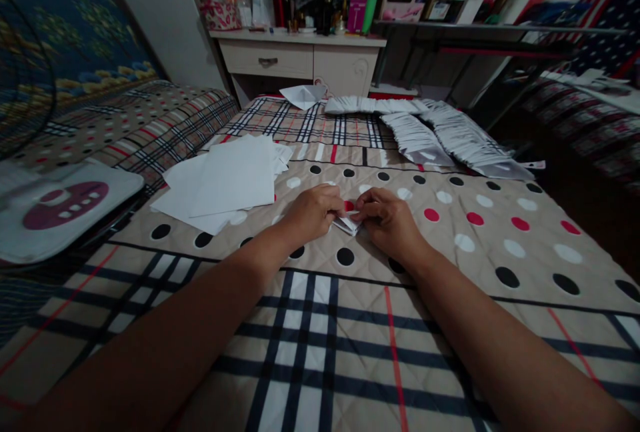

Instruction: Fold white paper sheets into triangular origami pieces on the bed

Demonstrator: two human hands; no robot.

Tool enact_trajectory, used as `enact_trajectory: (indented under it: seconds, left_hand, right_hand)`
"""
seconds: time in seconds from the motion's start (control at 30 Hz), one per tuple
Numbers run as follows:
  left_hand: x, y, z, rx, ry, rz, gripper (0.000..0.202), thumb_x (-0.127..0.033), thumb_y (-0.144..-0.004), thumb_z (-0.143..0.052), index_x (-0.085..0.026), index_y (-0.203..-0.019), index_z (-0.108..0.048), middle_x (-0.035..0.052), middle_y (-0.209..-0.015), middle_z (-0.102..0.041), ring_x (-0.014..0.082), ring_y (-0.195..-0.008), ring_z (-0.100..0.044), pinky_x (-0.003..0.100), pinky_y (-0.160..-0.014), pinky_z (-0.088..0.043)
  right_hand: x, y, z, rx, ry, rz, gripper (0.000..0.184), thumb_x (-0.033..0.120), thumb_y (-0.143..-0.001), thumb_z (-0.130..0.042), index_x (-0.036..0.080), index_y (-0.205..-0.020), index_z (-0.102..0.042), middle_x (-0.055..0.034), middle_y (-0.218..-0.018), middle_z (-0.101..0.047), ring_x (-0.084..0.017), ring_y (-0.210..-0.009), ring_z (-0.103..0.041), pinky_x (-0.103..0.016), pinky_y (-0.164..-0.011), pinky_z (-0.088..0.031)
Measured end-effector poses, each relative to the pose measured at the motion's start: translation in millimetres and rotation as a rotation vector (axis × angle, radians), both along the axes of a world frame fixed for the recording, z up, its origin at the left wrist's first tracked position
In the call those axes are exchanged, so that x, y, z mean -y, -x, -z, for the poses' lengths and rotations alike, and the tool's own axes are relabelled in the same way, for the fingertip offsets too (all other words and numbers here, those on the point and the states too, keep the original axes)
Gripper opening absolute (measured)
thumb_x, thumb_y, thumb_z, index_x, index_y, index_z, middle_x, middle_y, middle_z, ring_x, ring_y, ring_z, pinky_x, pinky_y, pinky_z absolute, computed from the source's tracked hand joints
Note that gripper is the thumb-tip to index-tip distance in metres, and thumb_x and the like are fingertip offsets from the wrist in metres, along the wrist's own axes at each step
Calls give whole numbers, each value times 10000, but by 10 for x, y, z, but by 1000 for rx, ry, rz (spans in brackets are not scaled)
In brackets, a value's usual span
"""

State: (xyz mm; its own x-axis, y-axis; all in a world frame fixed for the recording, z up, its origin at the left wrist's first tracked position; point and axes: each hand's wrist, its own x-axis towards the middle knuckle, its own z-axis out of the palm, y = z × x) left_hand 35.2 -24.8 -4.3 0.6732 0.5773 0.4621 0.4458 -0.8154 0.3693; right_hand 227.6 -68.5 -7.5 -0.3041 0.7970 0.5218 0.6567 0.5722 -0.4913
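Between my two hands is a small folded piece of white paper (349, 225), lying low over the dotted cloth. My left hand (316, 211) pinches its left side with the fingers closed. On the other side, my right hand (386, 217) grips the right edge between thumb and fingers. Part of the paper is hidden behind the fingertips. Left of my left hand lies a loose stack of white paper sheets (233, 179). Beyond my right hand are long rows of folded white paper pieces (417, 139), packed tightly together.
A quilted cover (450, 345) with checks and dots spreads under everything. One folded paper (303, 95) lies at its far edge. A white dresser (270, 59) with bottles stands behind. At left is a white padded item with a purple oval (67, 205); a shelf desk (480, 27) is at right.
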Motion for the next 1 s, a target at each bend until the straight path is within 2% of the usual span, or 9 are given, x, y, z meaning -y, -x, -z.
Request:
enact_trajectory:
  seconds: [0.33,0.53,0.73,1.0]
  left_hand:
    - [29,16,-26,-54,-71,64,243,-4,-781,-534,-167,-728,-707,44,-767,-590,169,-812,-554,285,-725,-440]
    - [2,13,19,90,9,19,236,41,-709,-569,-150,-763,-697,24,-749,-621,141,-751,-577,252,-683,-444]
    - [-22,37,37,189,142,40,252,46,-687,-580,-148,-760,-722,20,-753,-654,114,-698,-598,226,-641,-441]
    - [-15,47,39,165,105,118,265,20,-706,-571,-138,-799,-764,57,-764,-646,127,-687,-592,237,-619,-438]
  right_hand:
    - [21,27,-33,66,-38,-29,319,-44,-602,-502,199,-641,-705,-60,-831,-634,-198,-823,-573,-336,-744,-454]
    - [24,23,-23,8,13,7,404,-85,-609,-449,166,-809,-695,-64,-844,-631,-189,-818,-585,-314,-746,-463]
    - [-18,-6,35,-115,36,-28,356,-92,-650,-482,175,-698,-713,-49,-807,-643,-158,-762,-604,-273,-699,-474]
    - [-26,2,59,-140,75,12,256,-27,-680,-562,166,-625,-721,-44,-777,-634,-152,-730,-602,-258,-645,-462]
